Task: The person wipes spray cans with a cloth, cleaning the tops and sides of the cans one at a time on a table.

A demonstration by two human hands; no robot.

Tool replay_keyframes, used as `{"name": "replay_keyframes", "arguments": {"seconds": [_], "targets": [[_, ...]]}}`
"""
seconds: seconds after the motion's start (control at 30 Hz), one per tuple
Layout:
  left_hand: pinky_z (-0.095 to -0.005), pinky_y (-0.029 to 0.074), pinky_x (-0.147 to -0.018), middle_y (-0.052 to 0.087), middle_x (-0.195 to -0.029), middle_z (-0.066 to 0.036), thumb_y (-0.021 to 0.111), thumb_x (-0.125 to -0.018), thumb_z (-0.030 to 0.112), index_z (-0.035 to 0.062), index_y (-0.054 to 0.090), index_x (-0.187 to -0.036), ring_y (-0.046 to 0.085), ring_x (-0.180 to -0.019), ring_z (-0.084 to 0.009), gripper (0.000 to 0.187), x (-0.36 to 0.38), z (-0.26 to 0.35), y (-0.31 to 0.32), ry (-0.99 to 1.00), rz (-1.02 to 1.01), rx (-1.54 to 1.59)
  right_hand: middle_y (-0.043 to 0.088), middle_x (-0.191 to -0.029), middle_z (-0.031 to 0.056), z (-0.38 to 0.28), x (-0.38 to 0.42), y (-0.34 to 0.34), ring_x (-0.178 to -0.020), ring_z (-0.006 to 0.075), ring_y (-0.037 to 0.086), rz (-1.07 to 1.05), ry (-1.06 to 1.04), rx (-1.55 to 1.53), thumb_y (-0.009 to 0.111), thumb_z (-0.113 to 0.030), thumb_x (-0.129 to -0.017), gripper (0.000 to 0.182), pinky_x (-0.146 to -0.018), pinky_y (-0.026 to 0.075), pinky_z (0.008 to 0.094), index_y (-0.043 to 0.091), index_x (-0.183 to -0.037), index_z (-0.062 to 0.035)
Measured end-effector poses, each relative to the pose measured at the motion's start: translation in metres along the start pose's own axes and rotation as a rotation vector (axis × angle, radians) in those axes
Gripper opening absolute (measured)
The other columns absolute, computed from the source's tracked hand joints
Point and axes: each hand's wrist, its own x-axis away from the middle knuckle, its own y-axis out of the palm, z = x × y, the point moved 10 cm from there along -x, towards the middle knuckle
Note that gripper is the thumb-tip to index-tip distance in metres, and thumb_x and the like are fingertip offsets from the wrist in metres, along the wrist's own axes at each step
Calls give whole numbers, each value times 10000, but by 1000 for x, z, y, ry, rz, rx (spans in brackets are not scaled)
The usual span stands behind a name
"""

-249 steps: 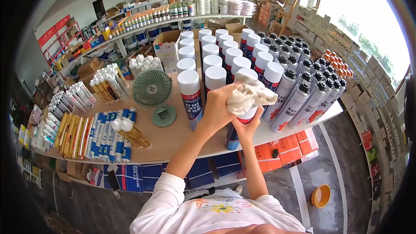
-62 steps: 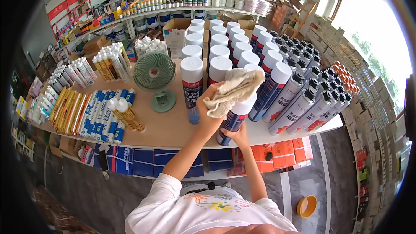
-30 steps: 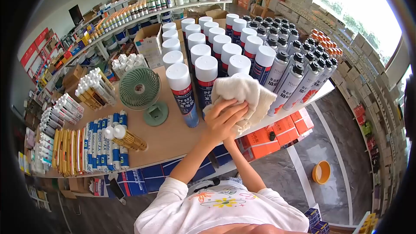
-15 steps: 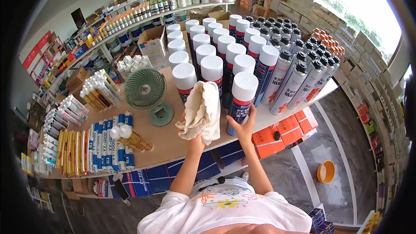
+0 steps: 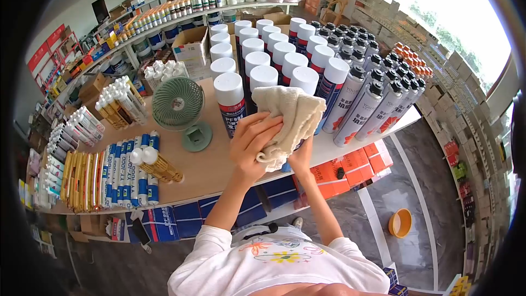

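Note:
My left hand (image 5: pixel 256 141) grips a cream cloth (image 5: pixel 293 115), fingers spread across its side. The cloth is draped over the top of a foam spray can, which it hides almost completely. Low on that can, my right hand (image 5: pixel 301 158) is wrapped round it, partly behind the cloth. Just behind stand rows of white-capped foam spray cans (image 5: pixel 228 90) with dark blue and red labels. To the right of them are grey cans with black tops (image 5: pixel 361 107).
A green fan (image 5: pixel 178 104) stands on the table (image 5: pixel 200 178), left of the cans. Farther left are blue-and-white tubes (image 5: pixel 129 172) and gold tubes (image 5: pixel 82 178). Orange boxes (image 5: pixel 331 178) and blue boxes (image 5: pixel 219 214) sit below the table edge. A yellow basin (image 5: pixel 400 223) is on the floor.
My left hand has brought the cloth rightward onto the can, covering its white cap and label. My right hand still holds the can. The view has shifted slightly.

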Motion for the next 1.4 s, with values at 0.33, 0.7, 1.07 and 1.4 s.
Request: {"name": "replay_keyframes", "arguments": {"seconds": [0.33, 0.7, 1.07, 1.4], "targets": [[-367, 543, -775, 717, -1011, -42, 790, -597, 101, 72, 737, -946, 636, -902, -277, 354, 68, -12, 52, -29, -210, 20, 457, -1183, 132, 36, 20, -6, -1152, 246, 476, 119, 152, -237, 723, -235, -836, 594, -1024, 362, 355, 400, -1273, 3], [-288, 548, -772, 711, -1102, 18, 762, -656, 137, 98, 749, -1004, 641, -920, -180, 350, 2, 34, 52, 166, -271, -181, 443, -1183, 128, 103, 65, 24, -1154, 258, 461, 21, 37, -97, 739, -242, -815, 615, -1030, 353, 378, 394, -1267, -8], [-263, 539, -762, 712, -1080, 37, 700, -734, 160, 112, 750, -1021, 638, -909, -133, 296, 8, 55, 70, 283, -348, -347, 435, -1164, 139, 45, 46, 13, -1129, 272, 465, 149, 42, -50, 788, -231, -762, 663, -1011, 362, 392, 386, -1236, 1], [-313, 516, -842, 690, -1135, 56, 639, -800, 167, 140, 742, -1059, 613, -992, -123, 280, 49, 54, 80, 348, -486, -446, 429, -1148, 148, 28, 38, 7, -1106, 285, 469, 215, 51, -20, 833, -222, -714, 709, -994, 370, 405, 379, -1208, 8]]}}
